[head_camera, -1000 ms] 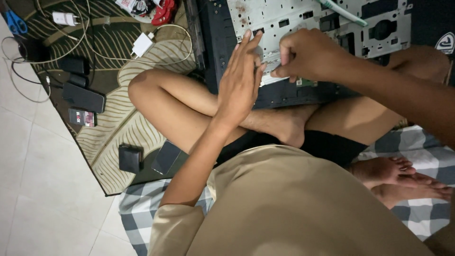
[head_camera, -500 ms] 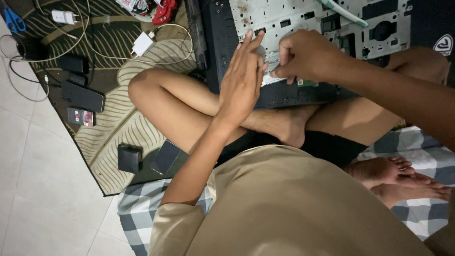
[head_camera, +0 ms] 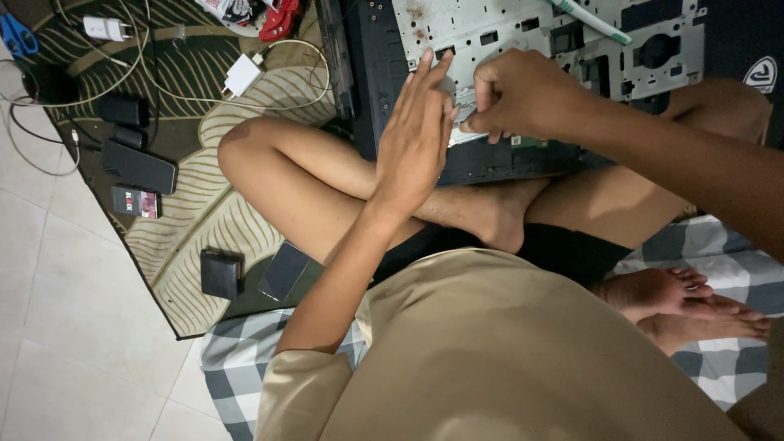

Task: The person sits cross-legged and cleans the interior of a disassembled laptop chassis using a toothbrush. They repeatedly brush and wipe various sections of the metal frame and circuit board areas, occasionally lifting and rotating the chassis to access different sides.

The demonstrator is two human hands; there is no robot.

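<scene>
In the head view, an opened laptop chassis [head_camera: 523, 49] is seen resting across the crossed legs of a seated person, its grey metal frame turned upward and its dark plastic edge toward the knees. The left hand [head_camera: 412, 139] is held flat and open against the near edge of the chassis, fingers straight and together, nothing enclosed in it. The right hand [head_camera: 523, 96] is curled into a closed pinch just beside the left fingertips, over the lower edge of the metal frame; something small and pale appears to be pinched there, though what it is cannot be told. A white and green pen-like tool [head_camera: 592, 20] is laid on the chassis, well apart from both hands.

To the left, a dark patterned mat [head_camera: 188, 204] is spread on a tiled floor [head_camera: 49, 327]. On the mat are seen a white charger [head_camera: 242, 75] with its cable, a dark phone [head_camera: 139, 167], a small black box [head_camera: 221, 273] and a second phone [head_camera: 284, 271]. Blue scissors [head_camera: 12, 34] lie at the upper left corner. A checked cloth [head_camera: 702, 253] is spread beneath the person.
</scene>
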